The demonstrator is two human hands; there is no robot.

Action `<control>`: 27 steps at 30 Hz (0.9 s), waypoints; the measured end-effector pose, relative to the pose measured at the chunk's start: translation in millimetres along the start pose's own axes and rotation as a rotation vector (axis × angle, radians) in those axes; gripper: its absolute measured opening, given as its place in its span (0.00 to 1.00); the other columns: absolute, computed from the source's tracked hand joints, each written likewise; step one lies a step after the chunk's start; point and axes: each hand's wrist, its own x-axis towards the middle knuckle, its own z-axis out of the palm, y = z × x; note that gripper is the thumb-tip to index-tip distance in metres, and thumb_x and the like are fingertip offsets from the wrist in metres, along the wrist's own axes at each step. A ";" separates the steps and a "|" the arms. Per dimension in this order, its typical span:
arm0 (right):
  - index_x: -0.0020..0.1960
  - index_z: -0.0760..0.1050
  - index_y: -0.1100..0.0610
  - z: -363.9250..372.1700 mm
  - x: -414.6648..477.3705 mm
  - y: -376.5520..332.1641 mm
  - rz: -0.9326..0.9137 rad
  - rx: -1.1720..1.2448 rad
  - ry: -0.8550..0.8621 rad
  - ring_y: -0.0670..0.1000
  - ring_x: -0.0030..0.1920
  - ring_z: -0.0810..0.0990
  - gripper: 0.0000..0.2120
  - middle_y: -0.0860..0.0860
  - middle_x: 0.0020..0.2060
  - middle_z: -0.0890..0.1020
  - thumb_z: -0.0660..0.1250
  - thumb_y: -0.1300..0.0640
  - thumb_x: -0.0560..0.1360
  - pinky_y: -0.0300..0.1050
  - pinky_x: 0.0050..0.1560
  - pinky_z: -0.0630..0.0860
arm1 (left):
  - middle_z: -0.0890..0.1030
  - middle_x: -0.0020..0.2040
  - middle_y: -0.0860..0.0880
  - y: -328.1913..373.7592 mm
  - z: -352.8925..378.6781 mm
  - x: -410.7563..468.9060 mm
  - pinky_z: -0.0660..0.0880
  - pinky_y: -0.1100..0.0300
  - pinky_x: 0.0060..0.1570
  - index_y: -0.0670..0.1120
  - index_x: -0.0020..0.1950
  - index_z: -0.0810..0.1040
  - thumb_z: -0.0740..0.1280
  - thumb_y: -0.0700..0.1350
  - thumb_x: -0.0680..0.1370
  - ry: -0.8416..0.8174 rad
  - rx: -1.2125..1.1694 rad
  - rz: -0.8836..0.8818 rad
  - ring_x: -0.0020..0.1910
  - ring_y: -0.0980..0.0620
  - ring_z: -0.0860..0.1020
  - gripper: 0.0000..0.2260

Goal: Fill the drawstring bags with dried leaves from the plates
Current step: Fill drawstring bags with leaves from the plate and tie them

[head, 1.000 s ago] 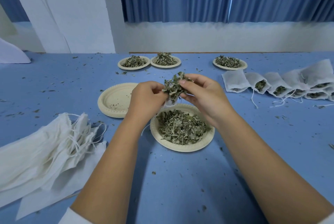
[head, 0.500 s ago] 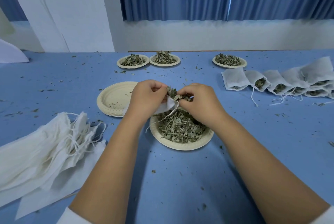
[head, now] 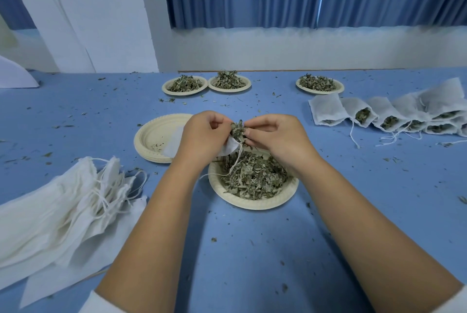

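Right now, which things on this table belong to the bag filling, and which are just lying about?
In the job: left hand holding the bag; right hand pinching leaves into it; near plate of leaves; three back plates; pile of empty bags; row of filled bags.
Lying about: stack of empty plates; leaf crumbs; white object at far left.

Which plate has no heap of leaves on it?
The stacked plate beside the left hand: it holds only crumbs, while the near plate and three far plates carry leaf heaps.
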 end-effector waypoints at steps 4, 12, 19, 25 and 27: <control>0.47 0.80 0.59 -1.0 1.9 0.0 0.061 0.180 0.062 0.49 0.36 0.84 0.11 0.53 0.39 0.83 0.78 0.65 0.67 0.37 0.40 0.79 | 0.80 0.34 0.55 -0.9 -1.3 2.0 0.76 0.62 0.39 0.50 0.43 0.80 0.65 0.39 0.79 -0.050 -0.078 -0.011 0.32 0.60 0.77 0.08; 0.42 0.84 0.57 -2.8 3.7 -2.3 0.263 0.205 -0.135 0.47 0.37 0.83 0.04 0.52 0.37 0.86 0.75 0.57 0.71 0.35 0.33 0.76 | 0.80 0.34 0.53 3.1 -2.3 -0.9 0.72 0.70 0.30 0.48 0.44 0.80 0.64 0.38 0.79 -0.097 -0.163 -0.007 0.27 0.62 0.75 0.09; 0.42 0.80 0.59 -0.7 4.7 2.6 0.209 0.051 0.041 0.44 0.27 0.79 0.02 0.51 0.32 0.82 0.72 0.63 0.73 0.33 0.32 0.78 | 0.80 0.39 0.52 6.0 -0.8 -3.3 0.79 0.50 0.53 0.52 0.42 0.79 0.66 0.39 0.79 -0.051 0.033 0.144 0.42 0.49 0.80 0.09; 0.52 0.77 0.61 2.8 4.9 7.4 0.161 -0.215 0.138 0.46 0.28 0.80 0.14 0.53 0.39 0.81 0.76 0.61 0.70 0.45 0.41 0.81 | 0.81 0.38 0.53 6.3 2.9 -6.6 0.77 0.59 0.47 0.52 0.43 0.79 0.67 0.41 0.79 -0.091 0.090 0.188 0.43 0.49 0.81 0.08; 0.54 0.77 0.64 0.1 4.0 2.9 0.220 -0.082 0.072 0.47 0.32 0.83 0.16 0.55 0.42 0.81 0.76 0.62 0.70 0.44 0.45 0.83 | 0.81 0.40 0.51 4.5 1.7 -5.3 0.77 0.57 0.47 0.51 0.43 0.79 0.67 0.41 0.79 -0.069 0.109 0.181 0.44 0.48 0.81 0.07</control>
